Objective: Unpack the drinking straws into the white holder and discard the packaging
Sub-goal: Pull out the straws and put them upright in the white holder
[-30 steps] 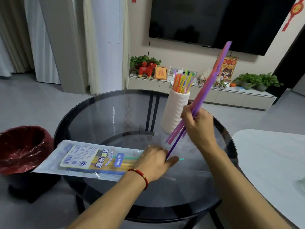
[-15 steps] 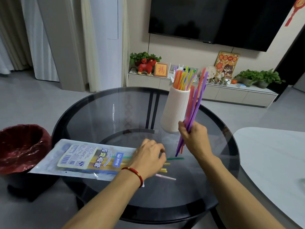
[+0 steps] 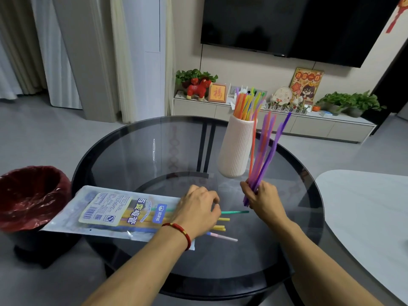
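Nearest me, my left hand [image 3: 197, 212], a red cord bracelet [image 3: 179, 231] at its wrist, rests on the open end of the flat clear plastic straw packet with the yellow and blue label [image 3: 114, 214], fingers curled down over the straws there; I think they pinch one or more, though my knuckles hide the tips. From under that hand several straw ends stick out onto the round smoked-glass table with the black rim [image 3: 154, 151]: a green straw [image 3: 235, 212], short yellow ends [image 3: 220, 224] and a pale pink one [image 3: 224, 237] nearest me. The packet lies flat on the table's left side, its far end reaching over the rim toward the dark bin lined with a red bag [image 3: 28, 195] on the floor. Just right of my left hand, my right hand [image 3: 262, 200] grips a bunch of purple and pink straws [image 3: 263, 155] by the lower ends, fingers closed round them; they fan upward, tilted right, and they look blurred. Just behind and left of that bunch stands the white ribbed holder [image 3: 237, 146], upright on the table, with orange, yellow, green and purple straws [image 3: 247, 104] already standing in it. Beyond the table runs a low pale cabinet [image 3: 309, 125] with ornaments and plants, a dark television [image 3: 287, 25] on the wall above.
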Tool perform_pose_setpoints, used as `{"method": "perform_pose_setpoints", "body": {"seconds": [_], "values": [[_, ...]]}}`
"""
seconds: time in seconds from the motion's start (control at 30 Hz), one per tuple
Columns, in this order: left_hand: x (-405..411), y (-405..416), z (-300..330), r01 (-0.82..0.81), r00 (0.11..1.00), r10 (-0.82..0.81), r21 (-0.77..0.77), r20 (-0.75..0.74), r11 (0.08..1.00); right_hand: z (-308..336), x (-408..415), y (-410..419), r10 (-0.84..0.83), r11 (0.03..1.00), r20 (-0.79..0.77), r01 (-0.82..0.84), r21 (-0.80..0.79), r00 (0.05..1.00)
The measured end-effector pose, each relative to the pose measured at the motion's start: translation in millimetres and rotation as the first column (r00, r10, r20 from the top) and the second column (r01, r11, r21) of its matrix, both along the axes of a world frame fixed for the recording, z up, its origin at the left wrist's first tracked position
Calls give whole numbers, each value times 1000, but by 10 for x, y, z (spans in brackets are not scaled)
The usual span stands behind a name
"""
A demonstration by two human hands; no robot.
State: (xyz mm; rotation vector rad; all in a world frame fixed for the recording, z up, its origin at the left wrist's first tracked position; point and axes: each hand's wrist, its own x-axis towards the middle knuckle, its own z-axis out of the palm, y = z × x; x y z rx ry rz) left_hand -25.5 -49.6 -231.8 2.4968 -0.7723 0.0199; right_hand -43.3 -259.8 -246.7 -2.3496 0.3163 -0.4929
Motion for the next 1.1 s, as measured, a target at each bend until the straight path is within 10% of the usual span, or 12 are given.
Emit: {"method": "perform_pose_setpoints", "body": {"seconds": [0.3, 0.47, 0.67, 1.1], "values": [[11, -39, 12, -35, 999, 35, -11, 10, 999, 921, 292, -32, -161, 934, 375, 18, 357, 913], [43, -29, 32, -31, 999, 31, 5, 20, 1000, 1626, 717, -79, -192, 956, 499, 45, 291, 845], [59, 15, 42, -32, 999, 31, 41, 25, 999, 1728, 1010, -27, -126, 992, 428, 126, 28, 895], [23, 7, 83, -16, 1000, 15, 19, 22, 1000, 1816, 1104, 20, -192, 980, 270, 200, -1, 943]]}}
